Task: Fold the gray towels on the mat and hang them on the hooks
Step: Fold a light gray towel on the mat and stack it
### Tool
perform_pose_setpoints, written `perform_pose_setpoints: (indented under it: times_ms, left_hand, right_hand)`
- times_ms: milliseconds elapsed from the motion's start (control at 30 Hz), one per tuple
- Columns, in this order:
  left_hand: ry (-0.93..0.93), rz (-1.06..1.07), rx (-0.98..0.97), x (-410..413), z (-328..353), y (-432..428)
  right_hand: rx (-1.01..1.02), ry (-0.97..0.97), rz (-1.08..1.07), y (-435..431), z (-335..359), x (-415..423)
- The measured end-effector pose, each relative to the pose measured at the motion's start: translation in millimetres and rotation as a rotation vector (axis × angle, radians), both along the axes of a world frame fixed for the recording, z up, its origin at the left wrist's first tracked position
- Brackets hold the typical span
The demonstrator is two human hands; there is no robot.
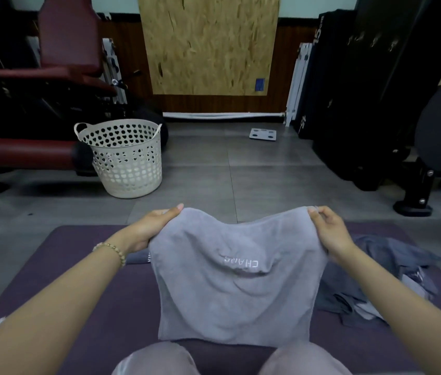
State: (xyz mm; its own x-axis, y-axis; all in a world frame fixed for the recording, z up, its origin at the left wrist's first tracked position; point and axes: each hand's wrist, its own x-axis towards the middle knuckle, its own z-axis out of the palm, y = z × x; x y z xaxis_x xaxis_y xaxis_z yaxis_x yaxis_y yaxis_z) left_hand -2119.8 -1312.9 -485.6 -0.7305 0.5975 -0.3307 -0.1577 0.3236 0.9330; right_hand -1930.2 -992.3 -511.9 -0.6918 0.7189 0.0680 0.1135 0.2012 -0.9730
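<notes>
Left hand (146, 228) and right hand (330, 231) each pinch a top corner of the gray towel (235, 280) over the purple mat (78, 266); more towels (376, 280) heaped at 3 o'clock.

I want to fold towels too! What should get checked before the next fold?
1. Left hand grips one corner: ok.
2. Right hand grips the other corner: ok.
3. Gray towel lies smooth: not ok, the middle sags.
4. Mat has bare room for folding: ok.
5. Crumpled pile clear of held towel: cannot tell, they overlap.
6. Hooks in sight: not ok.
</notes>
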Motion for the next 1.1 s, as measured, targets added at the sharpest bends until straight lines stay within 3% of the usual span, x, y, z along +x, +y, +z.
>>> perform_pose_setpoints:
  times_ms: [233, 400, 567, 733, 800, 900, 1033, 1100]
  left_hand:
    - [-0.124, -0.02, -0.024, -31, -65, 27]
    - [0.034, 0.143, -0.091, -67, -130, 55]
    - [0.2, 0.303, -0.101, -131, -177, 91]
    - [0.448, 0.161, -0.224, -202, -210, 133]
    - [0.48, 0.15, -0.237, -227, -228, 148]
    - [0.518, 0.197, -0.24, -254, -261, 174]
    - [0.475, 0.309, -0.251, -259, -323, 188]
    - [0.419, 0.306, -0.347, -238, -363, 172]
  right_hand:
    - [-0.166, -0.156, 0.054, 5, -58, -32]
    - [-0.101, -0.303, 0.011, 33, -122, -60]
    - [0.126, -0.346, -0.01, 83, -159, -107]
    - [0.301, -0.488, 0.04, 137, -191, -166]
    - [0.164, -0.414, -0.032, 153, -210, -191]
    - [-0.199, -0.252, -0.141, 170, -240, -224]
    - [-0.371, -0.115, -0.244, 169, -292, -245]
    - [-0.332, -0.182, -0.238, 158, -329, -231]
